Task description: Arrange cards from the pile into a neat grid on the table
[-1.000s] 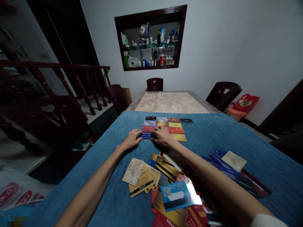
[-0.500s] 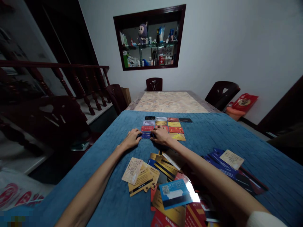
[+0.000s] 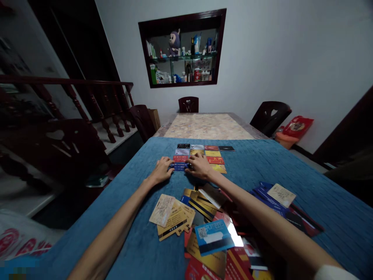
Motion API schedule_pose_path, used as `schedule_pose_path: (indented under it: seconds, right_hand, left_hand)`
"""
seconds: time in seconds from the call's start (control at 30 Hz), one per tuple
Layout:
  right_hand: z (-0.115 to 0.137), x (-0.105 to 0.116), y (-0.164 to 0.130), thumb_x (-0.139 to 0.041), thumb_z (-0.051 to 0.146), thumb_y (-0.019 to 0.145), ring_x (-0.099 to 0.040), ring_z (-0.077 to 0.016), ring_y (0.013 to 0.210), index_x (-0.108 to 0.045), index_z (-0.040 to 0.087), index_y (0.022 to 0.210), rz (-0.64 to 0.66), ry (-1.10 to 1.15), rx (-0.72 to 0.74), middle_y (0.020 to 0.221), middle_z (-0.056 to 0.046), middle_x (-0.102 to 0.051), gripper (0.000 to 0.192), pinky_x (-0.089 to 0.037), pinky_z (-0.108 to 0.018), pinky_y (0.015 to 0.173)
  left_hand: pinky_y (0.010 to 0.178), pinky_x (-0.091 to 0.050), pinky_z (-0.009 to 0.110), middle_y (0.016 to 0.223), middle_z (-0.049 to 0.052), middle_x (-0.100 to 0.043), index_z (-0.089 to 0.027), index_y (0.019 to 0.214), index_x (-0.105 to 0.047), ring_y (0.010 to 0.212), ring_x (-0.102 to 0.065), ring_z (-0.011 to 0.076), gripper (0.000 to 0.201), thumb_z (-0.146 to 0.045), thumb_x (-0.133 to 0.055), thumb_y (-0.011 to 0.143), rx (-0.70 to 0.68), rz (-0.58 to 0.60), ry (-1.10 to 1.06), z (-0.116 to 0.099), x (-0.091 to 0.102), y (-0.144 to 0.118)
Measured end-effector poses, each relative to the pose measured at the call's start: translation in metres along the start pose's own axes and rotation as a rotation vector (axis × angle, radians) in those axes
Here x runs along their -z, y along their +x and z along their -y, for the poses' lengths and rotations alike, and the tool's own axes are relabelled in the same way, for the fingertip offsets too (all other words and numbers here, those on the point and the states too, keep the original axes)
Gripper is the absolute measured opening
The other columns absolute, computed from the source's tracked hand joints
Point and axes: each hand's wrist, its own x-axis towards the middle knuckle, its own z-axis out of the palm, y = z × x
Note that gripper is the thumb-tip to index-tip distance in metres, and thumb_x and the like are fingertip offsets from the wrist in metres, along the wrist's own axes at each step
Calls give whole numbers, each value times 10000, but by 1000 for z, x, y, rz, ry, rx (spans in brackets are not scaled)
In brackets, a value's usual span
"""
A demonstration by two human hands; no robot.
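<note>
A blue card [image 3: 180, 167] lies flat in the nearest row of a grid of cards on the blue tablecloth. My left hand [image 3: 161, 171] is at its left end, thumb and fingers curled against the edge. At the opposite end my right hand [image 3: 199, 166] holds the card's right edge, hiding parts of the neighbouring cards. Just beyond the blue card lies a red card [image 3: 180, 159]. To the right of my right hand are a red-and-gold card [image 3: 215, 160] and a yellow card [image 3: 213, 153]. A black card [image 3: 227, 148] ends the farthest row.
Close to me lie a loose heap with a light-blue card [image 3: 214, 236] on top, a fan of gold cards [image 3: 174, 219] at left, and a pile of dark blue cards [image 3: 268, 200] under my right forearm's far side. Chairs surround the table [image 3: 204, 126].
The view has shifted slightly. Both hands stay at the ends of the blue card, with barely any movement of the fingers.
</note>
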Motion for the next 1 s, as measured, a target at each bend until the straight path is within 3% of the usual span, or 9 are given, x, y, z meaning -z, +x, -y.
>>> schedule_pose_path:
  seconds: [0.27, 0.47, 0.7, 0.87, 1.0]
  right_hand:
    - [-8, 15, -46, -608, 365, 885, -458, -308, 1124, -664, 230, 1153, -85, -2, -2, 1154, -99, -658, 305, -371, -419, 844]
    - [-22, 11, -106, -623, 326, 883, -484, -276, 1065, -679, 217, 1072, -266, 40, 31, 1079, -88, -684, 225, -362, -398, 822]
    - [-16, 14, -164, -599, 322, 903, -484, -285, 1057, -683, 227, 1019, -286, 118, 11, 1013, -79, -693, 172, -380, -410, 818]
    - [-6, 19, -175, -647, 408, 863, -479, -303, 1079, -681, 228, 1056, -229, 135, 1, 1095, -87, -685, 266, -391, -443, 847]
    - [-3, 19, -178, -650, 469, 856, -464, -316, 1113, -673, 234, 1089, -167, 163, 13, 1169, -82, -675, 332, -383, -474, 878]
  left_hand:
    - [986, -378, 498, 1174, 102, -606, -175, 1114, -646, 1202, -428, 290, 285, -167, -584, 836, -173, -73, -50, -47, 18, 1]
    - [1040, -344, 531, 1216, 100, -603, -182, 1142, -632, 1219, -424, 295, 343, -154, -612, 800, -273, -32, -155, -76, 24, -3]
    - [1105, -293, 536, 1315, 96, -577, -196, 1221, -592, 1315, -366, 300, 433, -171, -610, 789, -392, 195, -250, -114, 22, -15]
    - [1114, -260, 588, 1448, 108, -471, -203, 1298, -530, 1408, -258, 340, 549, -166, -622, 758, -433, 416, -242, -128, 23, -27]
    - [1110, -249, 594, 1421, 77, -496, -238, 1254, -545, 1422, -233, 340, 499, -163, -613, 765, -447, 489, -244, -130, 23, -31]
